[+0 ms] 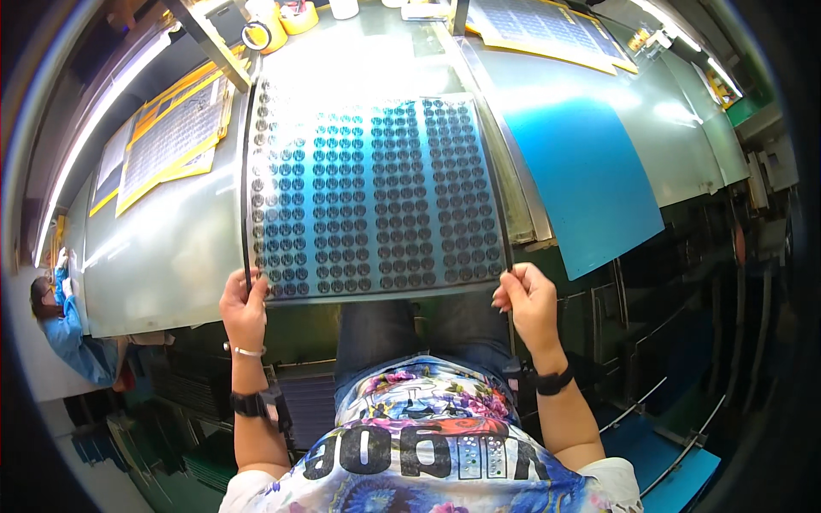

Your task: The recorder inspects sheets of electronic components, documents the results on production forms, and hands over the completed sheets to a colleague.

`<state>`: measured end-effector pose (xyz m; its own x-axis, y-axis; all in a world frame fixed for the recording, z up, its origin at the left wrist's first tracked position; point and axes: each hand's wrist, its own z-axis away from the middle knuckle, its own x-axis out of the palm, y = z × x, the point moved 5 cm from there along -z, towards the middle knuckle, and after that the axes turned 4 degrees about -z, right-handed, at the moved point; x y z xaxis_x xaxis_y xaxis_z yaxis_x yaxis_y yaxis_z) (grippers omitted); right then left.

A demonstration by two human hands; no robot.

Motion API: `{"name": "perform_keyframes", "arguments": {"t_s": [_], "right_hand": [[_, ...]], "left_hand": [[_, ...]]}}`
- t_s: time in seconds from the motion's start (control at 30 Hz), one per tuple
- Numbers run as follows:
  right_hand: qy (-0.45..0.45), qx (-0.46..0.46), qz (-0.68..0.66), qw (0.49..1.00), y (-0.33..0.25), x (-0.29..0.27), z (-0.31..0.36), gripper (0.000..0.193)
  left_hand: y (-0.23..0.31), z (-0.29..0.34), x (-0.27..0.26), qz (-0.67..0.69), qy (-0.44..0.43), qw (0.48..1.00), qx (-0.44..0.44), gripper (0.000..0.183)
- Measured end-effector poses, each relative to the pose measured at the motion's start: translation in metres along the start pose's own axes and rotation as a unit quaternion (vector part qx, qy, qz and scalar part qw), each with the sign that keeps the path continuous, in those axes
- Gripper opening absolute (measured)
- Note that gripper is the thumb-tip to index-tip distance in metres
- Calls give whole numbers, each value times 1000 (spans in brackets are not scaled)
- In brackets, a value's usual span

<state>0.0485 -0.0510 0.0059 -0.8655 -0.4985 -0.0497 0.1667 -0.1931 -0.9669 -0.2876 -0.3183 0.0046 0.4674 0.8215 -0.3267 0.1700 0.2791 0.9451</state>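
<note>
Firmly, both hands grip a large clear sheet covered in rows of dark round discs.

The left hand (245, 309) curls its fingers (233, 291) over the sheet's near left corner, pinching the thin edge; the right hand (530, 301) does the same at the near right corner, fingers (506, 295) closed on the rim. The flexible transparent sheet (372, 201) lies sloped over the pale grey surface (162, 248), its near edge lifted off toward the person, its glossy face catching glare at the far end. A smooth blue rectangular sheet (586, 184) lies just beside it on the right. Yellow-bordered printed sheets (167, 141) lie flat to the left, and tape rolls (256, 34) stand at the far edge.
</note>
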Motion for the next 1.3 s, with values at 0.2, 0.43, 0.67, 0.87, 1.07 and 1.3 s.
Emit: {"name": "perform_keyframes", "arguments": {"t_s": [0.2, 0.43, 0.67, 0.87, 1.07, 1.3], "right_hand": [[36, -30, 109, 993, 21, -1, -8, 11], [77, -67, 184, 978, 31, -3, 0, 13], [79, -122, 174, 974, 34, -7, -1, 13], [44, -37, 37, 998, 43, 0, -6, 15], [55, -58, 58, 995, 54, -4, -16, 14], [55, -67, 28, 996, 55, -13, -18, 15]], "left_hand": [[-19, 5, 3, 15, -47, 994, -94, 18], [-24, 13, 1, 18, -31, 995, -97, 22], [-25, 13, 2, 16, -38, 994, -96, 21], [-25, 11, -3, 5, -11, 995, -98, 20], [-26, 16, -5, 57, 3, 981, -188, 27], [-4, 25, -1, -133, 95, 986, -19, 13]]}}
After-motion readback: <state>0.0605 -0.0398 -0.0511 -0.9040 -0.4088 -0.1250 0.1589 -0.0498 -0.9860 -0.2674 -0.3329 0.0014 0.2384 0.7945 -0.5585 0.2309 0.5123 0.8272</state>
